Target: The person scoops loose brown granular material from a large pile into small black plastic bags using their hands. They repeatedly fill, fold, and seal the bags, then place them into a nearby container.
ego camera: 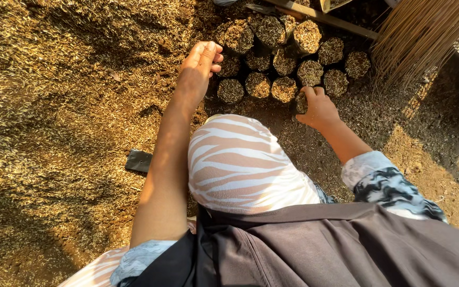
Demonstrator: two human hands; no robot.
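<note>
My right hand [319, 108] grips a small black bag filled with husk mix [300, 102], set low at the near end of a cluster of filled black bags [285, 58]. My left hand [202, 59] is stretched out to the left of that cluster, fingers loosely curled beside the nearest bag [230, 90], holding nothing that I can see. My knee in striped pale cloth [237, 159] sits between both arms.
A big heap of rice husk mix [54, 106] covers the ground on the left. A flat empty black bag [138, 160] lies beside my left arm. A bundle of thin straws [426, 32] and a wooden plank [325, 18] lie beyond the bags. Bare soil [442, 159] spreads on the right.
</note>
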